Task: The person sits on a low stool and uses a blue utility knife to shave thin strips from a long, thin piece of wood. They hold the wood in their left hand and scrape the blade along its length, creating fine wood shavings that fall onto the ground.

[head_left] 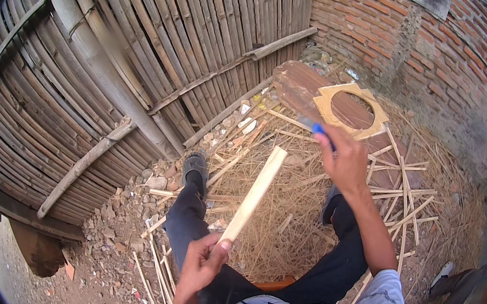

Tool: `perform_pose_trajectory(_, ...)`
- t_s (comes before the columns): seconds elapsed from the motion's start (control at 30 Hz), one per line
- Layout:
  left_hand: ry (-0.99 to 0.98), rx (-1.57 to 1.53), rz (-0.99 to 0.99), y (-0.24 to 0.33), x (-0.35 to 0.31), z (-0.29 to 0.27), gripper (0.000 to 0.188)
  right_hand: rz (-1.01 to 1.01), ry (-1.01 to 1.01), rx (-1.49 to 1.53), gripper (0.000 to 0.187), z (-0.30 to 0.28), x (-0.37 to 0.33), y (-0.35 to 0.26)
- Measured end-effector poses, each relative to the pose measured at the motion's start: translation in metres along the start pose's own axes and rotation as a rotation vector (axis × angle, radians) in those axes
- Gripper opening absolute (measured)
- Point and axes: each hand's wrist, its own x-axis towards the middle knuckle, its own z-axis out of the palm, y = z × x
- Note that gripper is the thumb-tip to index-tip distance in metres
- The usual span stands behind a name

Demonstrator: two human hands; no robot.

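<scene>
My left hand (204, 262) is closed around the lower end of a pale, flat bamboo strip (254, 199), which slants up and away to the right. In my right hand (347, 161), raised beyond the strip's far end, is a blue-handled knife (322, 131). Its greyish blade is smeared by motion and points left, apart from the strip. Below both hands, a heap of thin shavings (281, 237) covers the ground between my legs.
Split bamboo strips (406, 179) lie scattered at the right, more (160, 270) at the lower left. A cardboard piece with a round hole (323, 104) rests on a brown board (292, 84). A bamboo fence (166, 37) and brick wall (450, 75) enclose the corner. Another person's leg (453, 290) shows at right.
</scene>
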Motion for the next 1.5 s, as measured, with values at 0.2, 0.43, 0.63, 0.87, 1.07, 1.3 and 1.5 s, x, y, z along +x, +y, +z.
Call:
perform_pose_trajectory(0.2, 0.086, -0.042, -0.050, -0.002, -0.008, -0.021, 0.027, 0.293, 0.212, 0.171, 0.036, -0.029, 0.014, 0.052)
perform_pose_trajectory(0.43, -0.106, -0.208, -0.056, 0.000, 0.011, -0.009, 0.030, -0.240, 0.003, 0.392, 0.028, 0.006, -0.029, -0.036)
perform_pose_trajectory(0.63, -0.138, -0.123, 0.018, 0.007, 0.019, 0.009, 0.035, -0.355, -0.093, 0.349, 0.031, -0.001, -0.040, -0.061)
perform_pose_trajectory(0.87, -0.076, 0.228, 0.149, 0.006, 0.022, 0.029, 0.037, -0.370, -0.067, 0.342, 0.033, -0.002, -0.040, -0.064)
perform_pose_trajectory(1.07, 0.073, 0.404, 0.207, 0.027, 0.026, 0.045, 0.032, -0.377, -0.100, 0.350, 0.032, 0.000, -0.049, -0.075)
perform_pose_trajectory(1.3, 0.100, 0.496, 0.153, 0.023, 0.029, 0.045, 0.030, -0.399, -0.129, 0.254, 0.029, -0.003, -0.045, -0.069)
perform_pose_trajectory(1.5, 0.035, 0.562, 0.142, 0.011, 0.002, 0.035, 0.028, -0.027, 0.208, 0.155, 0.030, -0.012, 0.000, 0.001)
